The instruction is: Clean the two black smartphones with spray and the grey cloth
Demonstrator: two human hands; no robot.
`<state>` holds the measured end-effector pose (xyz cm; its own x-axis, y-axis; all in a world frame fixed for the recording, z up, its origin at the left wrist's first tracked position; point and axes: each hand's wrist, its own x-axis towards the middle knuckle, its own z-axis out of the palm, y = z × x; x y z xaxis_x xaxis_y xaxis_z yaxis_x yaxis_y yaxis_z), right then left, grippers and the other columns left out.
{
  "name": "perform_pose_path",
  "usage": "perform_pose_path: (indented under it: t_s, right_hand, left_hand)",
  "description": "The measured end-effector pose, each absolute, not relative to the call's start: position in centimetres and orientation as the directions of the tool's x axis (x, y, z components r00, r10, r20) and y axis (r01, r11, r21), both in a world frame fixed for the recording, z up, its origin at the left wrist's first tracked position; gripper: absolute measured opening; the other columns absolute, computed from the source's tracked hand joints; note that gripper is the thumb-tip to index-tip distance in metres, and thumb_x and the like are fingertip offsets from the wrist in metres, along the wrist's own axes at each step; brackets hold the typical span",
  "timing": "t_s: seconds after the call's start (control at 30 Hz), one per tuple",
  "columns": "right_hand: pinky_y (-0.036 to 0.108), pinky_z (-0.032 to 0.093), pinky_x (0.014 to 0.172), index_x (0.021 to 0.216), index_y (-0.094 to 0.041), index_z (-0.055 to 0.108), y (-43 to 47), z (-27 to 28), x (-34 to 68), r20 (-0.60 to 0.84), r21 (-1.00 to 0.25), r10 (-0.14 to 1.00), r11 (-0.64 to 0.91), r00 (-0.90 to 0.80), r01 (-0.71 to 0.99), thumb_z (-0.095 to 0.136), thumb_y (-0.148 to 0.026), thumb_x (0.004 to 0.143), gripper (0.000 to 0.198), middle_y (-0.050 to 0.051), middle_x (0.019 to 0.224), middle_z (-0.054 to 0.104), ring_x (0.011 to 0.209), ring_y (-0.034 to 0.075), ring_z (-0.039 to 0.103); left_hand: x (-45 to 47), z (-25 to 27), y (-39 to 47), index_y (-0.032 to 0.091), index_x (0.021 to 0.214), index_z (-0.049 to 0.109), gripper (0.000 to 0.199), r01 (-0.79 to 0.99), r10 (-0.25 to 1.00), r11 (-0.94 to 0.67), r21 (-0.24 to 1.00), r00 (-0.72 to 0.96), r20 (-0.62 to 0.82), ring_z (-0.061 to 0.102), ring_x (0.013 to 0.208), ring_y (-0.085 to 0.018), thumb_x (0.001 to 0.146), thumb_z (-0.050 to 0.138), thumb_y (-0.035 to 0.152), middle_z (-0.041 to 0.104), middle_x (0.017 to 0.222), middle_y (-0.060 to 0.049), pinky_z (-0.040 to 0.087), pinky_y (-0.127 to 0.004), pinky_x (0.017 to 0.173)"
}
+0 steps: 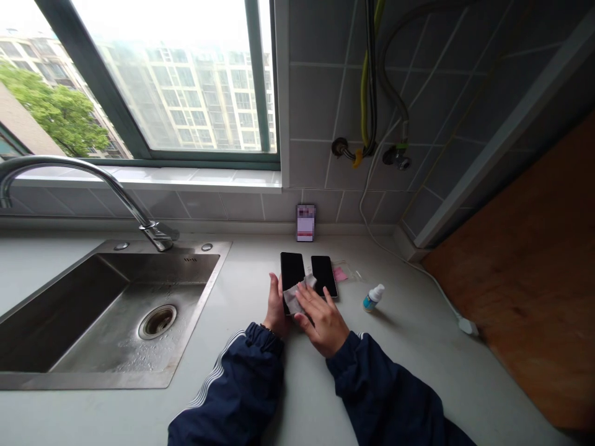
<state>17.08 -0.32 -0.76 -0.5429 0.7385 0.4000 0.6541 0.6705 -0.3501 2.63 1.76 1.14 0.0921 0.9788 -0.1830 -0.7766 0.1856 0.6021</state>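
Observation:
My left hand [276, 308] is closed around the lower left edge of a black smartphone [292, 267], thumb up along its side. A grey cleaning cloth [292, 300] lies over the lower part of the screen. My right hand [321, 317] presses that cloth against the glass with its fingers, hiding part of it. Just right of this phone, a second dark smartphone [324, 272] lies on the counter, close to my right fingertips. A small white spray bottle [373, 298] with a blue label stands upright further right.
A third phone [305, 223] with a lit screen leans against the back wall. A clear plastic bag with a pink piece [340, 274] lies beside the second phone. At left are a steel sink [195, 322] and faucet [111, 179]. A white cable [418, 267] crosses the counter at right.

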Motion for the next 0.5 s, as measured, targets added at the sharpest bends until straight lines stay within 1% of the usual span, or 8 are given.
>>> perform_pose_path:
  t_s: [0.07, 0.13, 0.2, 0.27, 0.33, 0.4, 0.5]
  right_hand:
    - [0.063, 0.029, 0.12, 0.164, -0.021, 0.017, -0.1, -1.3, 17.1, 0.418, -0.348, 0.759, 0.642, -0.5, 0.683, 0.031, -0.053, 0.107, 0.066, 0.014, 0.165, 0.028, 0.153, 0.031, 0.029]
    - [0.062, 0.029, 0.12, 0.164, -0.018, 0.003, 0.0, -1.7, 17.1, 0.452, -0.342, 0.764, 0.626, -0.461, 0.701, 0.029, -0.057, 0.106, 0.074, 0.016, 0.168, 0.017, 0.155, 0.033, 0.019]
    - [0.063, 0.026, 0.12, 0.164, -0.018, -0.003, 0.2, -1.9, 17.2, 0.493, -0.345, 0.763, 0.613, -0.418, 0.711, 0.025, -0.06, 0.105, 0.078, 0.016, 0.169, 0.012, 0.156, 0.035, 0.013]
    - [0.064, 0.024, 0.121, 0.164, -0.018, -0.003, 0.3, -1.9, 17.3, 0.526, -0.36, 0.766, 0.594, -0.369, 0.719, 0.023, -0.061, 0.105, 0.078, 0.015, 0.17, 0.009, 0.156, 0.037, 0.009]
    - [0.066, 0.022, 0.121, 0.165, -0.02, 0.001, 0.4, -1.7, 17.4, 0.551, -0.372, 0.768, 0.576, -0.327, 0.728, 0.021, -0.061, 0.105, 0.076, 0.014, 0.17, 0.008, 0.156, 0.038, 0.008]
    - [0.067, 0.02, 0.121, 0.165, -0.023, 0.006, 0.5, -1.3, 17.6, 0.568, -0.367, 0.763, 0.571, -0.309, 0.735, 0.021, -0.06, 0.105, 0.072, 0.012, 0.17, 0.012, 0.156, 0.039, 0.008]
    - [0.068, 0.017, 0.121, 0.165, -0.026, 0.011, 0.4, -1.0, 17.7, 0.58, -0.345, 0.746, 0.589, -0.328, 0.731, 0.022, -0.057, 0.106, 0.067, 0.009, 0.17, 0.017, 0.156, 0.038, 0.009]
  left_hand:
    - [2.9, 0.7, 1.7, 0.019, 0.149, 0.051, 0.074, -0.751, 0.981, 0.191, 0.631, 0.13, -0.142, 0.05, 0.14, -0.033, 0.095, 0.044, 0.07, 0.062, 0.142, -0.014, 0.033, -0.049, 0.121]
    - [3.2, 0.2, 1.5, 0.02, 0.146, 0.055, 0.071, -0.697, 0.978, 0.201, 0.688, 0.187, -0.097, 0.038, 0.148, -0.031, 0.095, 0.046, 0.068, 0.057, 0.148, -0.011, 0.023, -0.047, 0.126]
    - [3.4, -0.2, 1.3, 0.02, 0.141, 0.061, 0.064, -0.624, 0.972, 0.192, 0.758, 0.228, -0.059, 0.027, 0.153, -0.029, 0.096, 0.05, 0.063, 0.051, 0.153, -0.008, 0.013, -0.043, 0.129]
    - [3.6, -0.5, 1.0, 0.021, 0.137, 0.065, 0.055, -0.582, 0.965, 0.189, 0.791, 0.26, -0.039, 0.017, 0.155, -0.026, 0.096, 0.056, 0.056, 0.047, 0.156, -0.005, 0.004, -0.04, 0.129]
    - [3.8, -0.7, 0.7, 0.022, 0.137, 0.065, 0.052, -0.591, 0.959, 0.206, 0.78, 0.28, -0.042, 0.012, 0.156, -0.024, 0.095, 0.059, 0.053, 0.046, 0.156, -0.003, -0.002, -0.039, 0.129]
    - [4.0, -0.8, 0.5, 0.023, 0.138, 0.064, 0.053, -0.586, 0.948, 0.233, 0.776, 0.315, -0.047, 0.012, 0.156, -0.025, 0.096, 0.057, 0.054, 0.046, 0.156, -0.003, -0.003, -0.041, 0.129]
    - [4.1, -1.1, 0.4, 0.023, 0.141, 0.062, 0.057, -0.556, 0.931, 0.242, 0.795, 0.363, -0.03, 0.014, 0.155, -0.025, 0.096, 0.052, 0.059, 0.043, 0.158, -0.003, -0.001, -0.043, 0.129]
